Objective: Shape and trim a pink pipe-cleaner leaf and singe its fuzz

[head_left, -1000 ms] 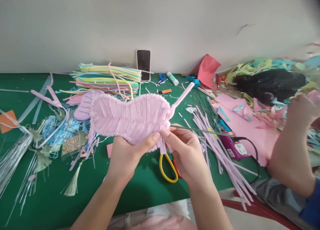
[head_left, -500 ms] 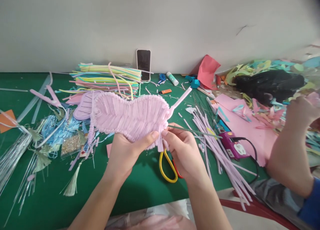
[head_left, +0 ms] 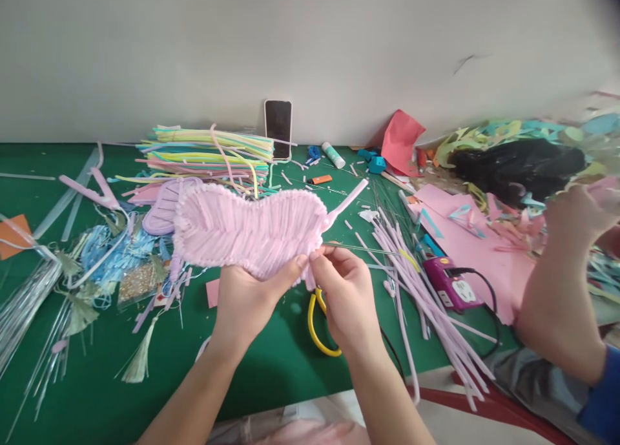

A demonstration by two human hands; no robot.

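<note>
A pale lilac fuzzy wing-shaped piece (head_left: 247, 228) is held up over the green table. My left hand (head_left: 252, 296) grips its lower edge, thumb on the front. At its lower right corner, my right hand (head_left: 346, 290) pinches a short lilac stem end, fingers closed. Thin green wires (head_left: 363, 247) stretch rightward from behind my right fingers. One lilac stem (head_left: 346, 201) sticks out from the piece's upper right. Yellow-handled scissors (head_left: 314, 332) lie below, partly hidden by my right hand.
Bundled coloured stems (head_left: 208, 151) and a phone (head_left: 278, 128) stand at the back. Loose lilac stems (head_left: 436, 303) and a purple power socket (head_left: 453, 287) lie right. Tassels (head_left: 140, 354) and clear strips are left. Another person's arm (head_left: 557, 277) is at the far right.
The wing-shaped piece has tilted slightly, and its protruding stem sits a little lower. My right hand has shifted slightly left, now covering the scissors' red part.
</note>
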